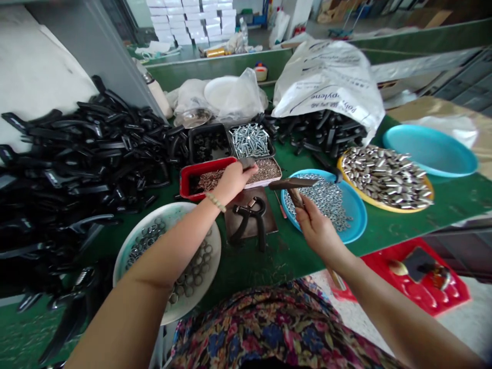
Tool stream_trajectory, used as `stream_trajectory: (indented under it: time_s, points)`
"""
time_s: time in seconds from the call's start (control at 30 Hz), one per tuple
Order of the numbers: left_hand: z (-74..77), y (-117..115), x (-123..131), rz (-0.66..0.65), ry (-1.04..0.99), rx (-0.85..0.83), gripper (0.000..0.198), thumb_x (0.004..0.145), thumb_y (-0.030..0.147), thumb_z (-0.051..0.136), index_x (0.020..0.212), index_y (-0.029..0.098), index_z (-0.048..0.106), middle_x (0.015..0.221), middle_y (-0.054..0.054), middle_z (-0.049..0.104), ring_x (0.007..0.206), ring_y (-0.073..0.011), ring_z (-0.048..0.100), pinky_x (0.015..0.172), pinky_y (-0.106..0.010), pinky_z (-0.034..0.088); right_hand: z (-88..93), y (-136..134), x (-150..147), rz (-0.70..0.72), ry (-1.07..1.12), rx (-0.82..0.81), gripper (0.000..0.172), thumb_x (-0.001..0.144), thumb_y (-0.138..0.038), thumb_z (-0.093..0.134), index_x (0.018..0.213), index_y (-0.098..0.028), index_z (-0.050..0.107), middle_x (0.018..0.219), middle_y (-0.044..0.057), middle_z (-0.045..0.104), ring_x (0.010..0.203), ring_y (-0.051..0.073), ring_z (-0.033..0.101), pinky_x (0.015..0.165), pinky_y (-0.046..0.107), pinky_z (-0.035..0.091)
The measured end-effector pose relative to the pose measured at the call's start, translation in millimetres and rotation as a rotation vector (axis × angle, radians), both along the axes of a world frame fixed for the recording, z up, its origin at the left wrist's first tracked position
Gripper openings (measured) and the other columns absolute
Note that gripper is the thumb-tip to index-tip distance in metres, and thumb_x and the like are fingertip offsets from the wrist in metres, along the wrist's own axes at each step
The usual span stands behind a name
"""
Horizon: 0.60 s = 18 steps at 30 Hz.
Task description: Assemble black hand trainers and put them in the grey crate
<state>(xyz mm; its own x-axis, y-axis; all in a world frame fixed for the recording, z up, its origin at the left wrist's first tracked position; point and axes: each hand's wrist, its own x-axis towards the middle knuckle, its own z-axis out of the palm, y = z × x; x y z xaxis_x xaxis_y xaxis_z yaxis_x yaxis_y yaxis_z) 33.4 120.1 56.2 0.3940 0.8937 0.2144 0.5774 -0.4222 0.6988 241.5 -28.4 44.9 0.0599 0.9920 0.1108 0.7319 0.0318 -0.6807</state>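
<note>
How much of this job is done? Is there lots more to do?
Quite a lot may be done: the big heap of black handles could be finished ones, though I can't be sure. Right now, the right hand grips a wooden-handled hammer, and the left hand holds a small dark piece above the red tray. Plenty looks left: the blue plate holds many small metal parts, and the yellow plate holds stubby metal pieces.

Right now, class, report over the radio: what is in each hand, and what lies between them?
Left hand: holding small dark part, over red tray. Right hand: wooden-handled hammer, above blue plate of washers. Black latch piece between them.
</note>
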Motion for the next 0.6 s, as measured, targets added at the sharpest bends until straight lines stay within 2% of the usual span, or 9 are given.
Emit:
stream_trajectory:
  time_s: [0.13,0.23,0.4,0.5,0.6]
  points:
    - [-16.5,-57.1,-21.8,-0.008,-0.06,-0.13,0.018,0.089,0.027,0.051,0.091,0.019,0.067,0.092,-0.003,0.072,0.087,-0.0172,0.065,0.086,-0.028,0.047,-6.7,-5.7,0.7,0.0,0.054,-0.032,0.044,0.094,-0.039,0.037,0.131,-0.018,0.047,0.093,0.011,0.071,0.076,0.024,0.068,0.068,0.035,0.053]
    - [-31.3,-81.8,-24.0,0.029,-0.041,-0.14,0.014,0.088,0.023,0.054,0.093,0.02,0.066,0.097,-0.003,0.071,0.091,-0.018,0.065,0.088,-0.029,0.047,-10.6,-7.8,-1.1,0.004,0.094,-0.05,0.045,0.094,-0.04,0.037,0.131,-0.016,0.048,0.089,0.011,0.071,0.074,0.023,0.068,0.067,0.035,0.053]
    - [-47.6,-92.3,-16.0,0.022,0.06,-0.012,0.014,0.087,0.028,0.056,0.094,0.018,0.063,0.094,-0.007,0.067,0.091,-0.0208,0.063,0.087,-0.033,0.048,-9.9,-11.7,-3.9,0.006,0.094,-0.064,0.047,0.093,-0.04,0.038,0.131,-0.014,0.047,0.089,0.011,0.07,0.075,0.024,0.068,0.066,0.034,0.052]
    - [-56.4,-92.9,-13.1,0.058,0.048,0.035,0.016,0.087,0.031,0.056,0.093,0.016,0.058,0.094,-0.008,0.062,0.089,-0.0196,0.061,0.084,-0.033,0.048,-8.4,-13.6,-3.8,0.005,0.091,-0.061,0.046,0.093,-0.04,0.038,0.131,-0.015,0.048,0.088,0.01,0.07,0.074,0.023,0.068,0.065,0.034,0.052]
    - [-62.3,-92.3,-11.2,0.055,0.137,0.085,0.018,0.09,0.033,0.051,0.09,0.016,0.057,0.093,-0.007,0.06,0.084,-0.0186,0.059,0.079,-0.032,0.048,-8.0,-14.4,-3.6,0.014,0.115,-0.043,0.045,0.093,-0.041,0.038,0.131,-0.018,0.048,0.086,0.009,0.07,0.072,0.022,0.067,0.065,0.033,0.052]
